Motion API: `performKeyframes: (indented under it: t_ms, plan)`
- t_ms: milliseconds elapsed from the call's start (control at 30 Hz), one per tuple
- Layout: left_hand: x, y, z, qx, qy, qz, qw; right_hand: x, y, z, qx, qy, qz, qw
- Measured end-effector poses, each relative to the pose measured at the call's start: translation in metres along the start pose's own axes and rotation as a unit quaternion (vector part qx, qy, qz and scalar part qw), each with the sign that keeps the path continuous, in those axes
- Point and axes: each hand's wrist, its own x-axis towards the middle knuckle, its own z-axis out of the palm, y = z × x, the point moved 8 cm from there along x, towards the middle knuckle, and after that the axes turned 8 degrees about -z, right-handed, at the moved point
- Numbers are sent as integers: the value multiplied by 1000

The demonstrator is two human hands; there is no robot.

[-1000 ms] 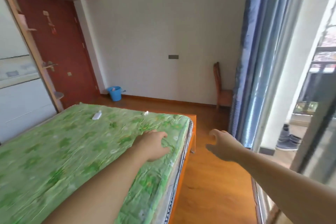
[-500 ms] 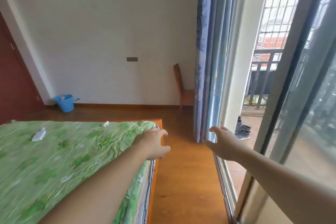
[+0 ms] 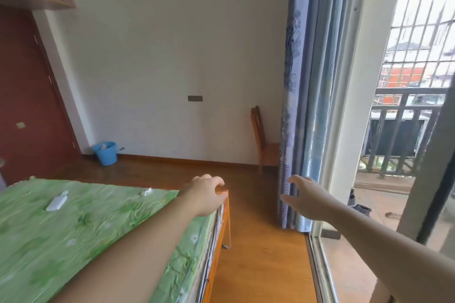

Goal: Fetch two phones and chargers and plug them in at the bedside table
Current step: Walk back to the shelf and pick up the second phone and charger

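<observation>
On green bed cover, left of scene: white charger-like block, flat, and farther right a smaller white item near far edge; identity of both unclear, too small to tell. No phone discernible. Left hand over far right corner of bed, fingers curled, empty, at orange bed frame; contact uncertain. Right hand well apart from left, spread, empty, in front of blue curtain. Beyond: wooden chair against far wall, blue bucket far left beside dark red door. Shoes outside on balcony, right.
</observation>
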Motion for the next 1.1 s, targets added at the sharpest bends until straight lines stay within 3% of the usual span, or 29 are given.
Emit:
performKeyframes:
  t_ms: [200, 500, 1100]
  plan:
    - [117, -13, 30, -33, 0, -19, 999, 109, 6, 14, -29, 40, -60, 997]
    - [340, -30, 71, -84, -14, -27, 996, 318, 52, 44, -78, -15, -37, 996]
    - [736, -32, 67, 13, 29, -71, 997, 754, 196, 66, 20, -37, -74, 996]
